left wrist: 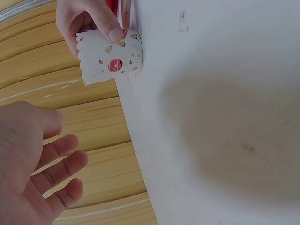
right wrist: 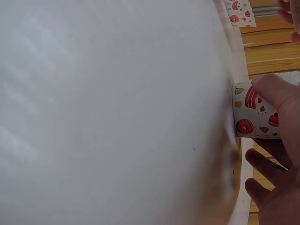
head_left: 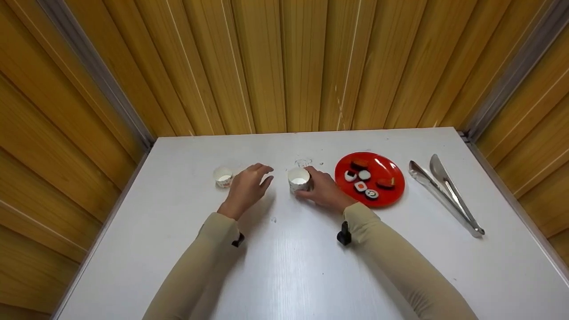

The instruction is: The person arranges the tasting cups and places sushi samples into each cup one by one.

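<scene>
My right hand (head_left: 326, 189) grips a white paper baking cup (head_left: 298, 181) from its right side, thumb in front and fingers behind. Red cake and doughnut prints cover the cup (right wrist: 255, 110), seen up close in the right wrist view. Its mouth faces up, and its base is at or very near the table top. Holding nothing, my left hand (head_left: 246, 186) hovers between that cup and a second paper baking cup (head_left: 223, 177) at its left. In the left wrist view the left hand's (left wrist: 42, 164) fingers are loosely bent and apart.
To the right lies a red plate (head_left: 391, 195) bearing several small sushi pieces (head_left: 360, 186). Metal serving tongs (head_left: 449, 195) rest farther right, spread apart. A wood-patterned wall (head_left: 302, 66) rises behind the white table (head_left: 293, 266), with side panels left and right.
</scene>
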The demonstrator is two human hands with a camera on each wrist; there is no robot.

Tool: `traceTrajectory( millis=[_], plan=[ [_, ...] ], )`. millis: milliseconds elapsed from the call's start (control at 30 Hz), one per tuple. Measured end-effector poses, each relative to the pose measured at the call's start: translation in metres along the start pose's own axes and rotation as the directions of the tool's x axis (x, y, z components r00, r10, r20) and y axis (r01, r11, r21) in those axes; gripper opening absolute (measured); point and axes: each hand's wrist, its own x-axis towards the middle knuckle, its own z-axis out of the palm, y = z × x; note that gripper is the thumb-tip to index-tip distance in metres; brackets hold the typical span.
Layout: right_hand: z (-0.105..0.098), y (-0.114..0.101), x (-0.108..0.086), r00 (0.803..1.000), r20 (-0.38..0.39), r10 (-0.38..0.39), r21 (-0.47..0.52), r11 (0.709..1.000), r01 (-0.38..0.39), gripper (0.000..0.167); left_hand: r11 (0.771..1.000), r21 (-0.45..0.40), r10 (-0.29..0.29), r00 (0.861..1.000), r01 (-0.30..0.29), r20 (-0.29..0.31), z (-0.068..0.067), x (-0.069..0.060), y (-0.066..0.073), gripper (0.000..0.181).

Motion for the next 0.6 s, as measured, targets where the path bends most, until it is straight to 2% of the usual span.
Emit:
traceTrajectory(
  millis=[67, 300, 600],
  plan=[
    [0.000, 0.001, 0.000, 1.000, -0.004, -0.007, -0.005, 1.000, 0.007, 0.067, 1.000, -0.014, 0.007, 1.000, -0.007, 0.017, 0.002, 0.002, 0.005, 0.019],
    [-0.003, 0.003, -0.004, 0.997, -0.034, -0.073, -0.034, 0.997, 0.072, 0.064, 0.995, -0.017, 0.101, 0.995, -0.101, 0.019, 0.010, 0.006, 0.023, 0.019],
    [-0.006, 0.005, -0.008, 0.998, -0.023, -0.050, 0.000, 0.999, 0.050, 0.066, 0.991, -0.099, 0.101, 0.989, -0.090, 0.109, 0.021, 0.011, 0.042, 0.019]
  ],
)
